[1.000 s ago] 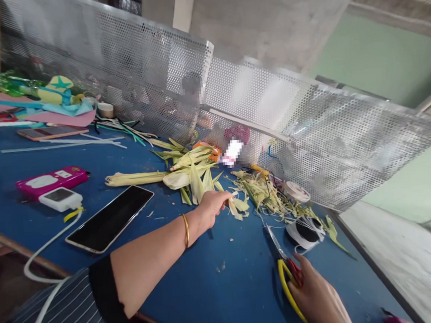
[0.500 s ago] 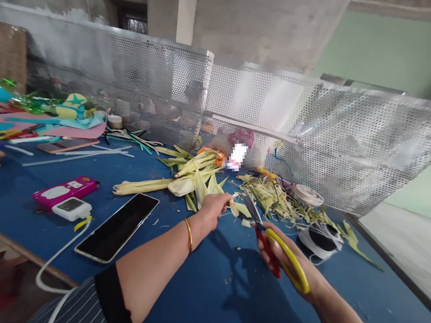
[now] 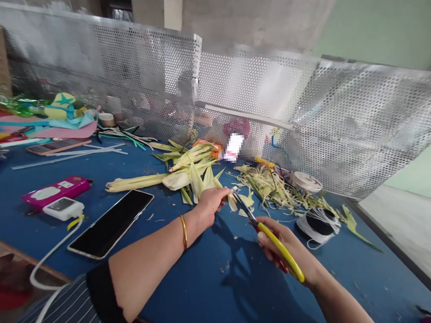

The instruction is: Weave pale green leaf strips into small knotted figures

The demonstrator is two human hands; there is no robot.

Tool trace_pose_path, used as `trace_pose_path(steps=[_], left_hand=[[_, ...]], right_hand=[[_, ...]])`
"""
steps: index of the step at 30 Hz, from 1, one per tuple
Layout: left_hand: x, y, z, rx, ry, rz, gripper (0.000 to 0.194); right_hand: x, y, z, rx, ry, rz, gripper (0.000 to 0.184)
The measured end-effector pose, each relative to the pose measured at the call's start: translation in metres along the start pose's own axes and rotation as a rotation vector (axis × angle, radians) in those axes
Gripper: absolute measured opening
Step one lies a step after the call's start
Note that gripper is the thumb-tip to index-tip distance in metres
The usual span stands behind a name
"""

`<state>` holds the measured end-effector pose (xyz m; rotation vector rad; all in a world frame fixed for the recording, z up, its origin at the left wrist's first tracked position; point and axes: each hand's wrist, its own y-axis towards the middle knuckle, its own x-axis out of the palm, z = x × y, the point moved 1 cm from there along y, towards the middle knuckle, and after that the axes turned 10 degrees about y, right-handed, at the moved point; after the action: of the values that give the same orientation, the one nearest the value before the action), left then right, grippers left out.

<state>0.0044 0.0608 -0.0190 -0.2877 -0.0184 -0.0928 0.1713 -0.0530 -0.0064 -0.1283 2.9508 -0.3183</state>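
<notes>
With my left hand (image 3: pixel 212 202), near the middle of the frame, I am pinching a pale husk piece (image 3: pixel 232 203) between thumb and fingertips; its lower end is hanging free below my grip. With my right hand (image 3: pixel 277 238), right of centre, I am gripping the scissors (image 3: pixel 281 250) by their yellow and red handles, my fingers wrapping around them. The blades (image 3: pixel 245 207) are pointing up and left, their tips lying right by my left fingertips. Whether they are parted, or touching the husk, I cannot tell from this angle.

For a clean snip, I am wanting the husk taut and my pinch small, with the fingertips tucked back from the cutting line. Since thin husk is likely folding between blades instead of parting, meeting it squarely and closing in one smooth squeeze is looking better to me than nibbling with the tips. Going slowly is making sense too, because the tips are sitting so near my skin.

Just behind my left hand, the larger husk leaves (image 3: pixel 181 180) are lying across the blue table (image 3: pixel 196 297). Right of centre, a heap of husk shreds (image 3: pixel 271 187) is resting beyond the scissors, and a string spool (image 3: pixel 317 224) is sitting beside my right hand.
</notes>
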Motion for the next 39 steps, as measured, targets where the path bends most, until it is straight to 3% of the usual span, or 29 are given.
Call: trace_pose_path(steps=[8,12,19,27,31,34,36,39], left_hand=[[0.007,-0.007,-0.003,-0.022,0.013,-0.116,0.02],[0.007,-0.005,-0.003,-0.02,0.02,-0.112,0.022],[0.006,-0.006,-0.001,-0.006,0.018,-0.114,0.021],[0.005,-0.005,-0.001,-0.017,0.007,-0.111,0.022],[0.005,-0.001,-0.004,-0.038,-0.029,-0.108,0.019],[0.004,0.002,-0.005,-0.026,-0.058,-0.099,0.019],[0.004,0.004,-0.004,-0.014,-0.088,-0.121,0.021],[0.003,0.005,-0.002,-0.027,-0.153,-0.177,0.019]], right_hand=[[0.001,0.003,0.001,0.002,0.099,0.079,0.06],[0.003,0.002,0.001,0.023,0.109,0.065,0.048],[0.004,0.005,0.008,-0.008,0.16,0.07,0.057],[0.004,0.008,0.015,-0.067,0.106,0.045,0.046],[0.005,0.01,0.02,-0.048,0.122,0.06,0.051],[0.005,0.012,0.023,-0.037,0.169,0.148,0.067],[0.003,0.012,0.022,-0.077,0.212,0.227,0.075],[0.0,0.009,0.016,-0.163,0.281,0.25,0.072]])
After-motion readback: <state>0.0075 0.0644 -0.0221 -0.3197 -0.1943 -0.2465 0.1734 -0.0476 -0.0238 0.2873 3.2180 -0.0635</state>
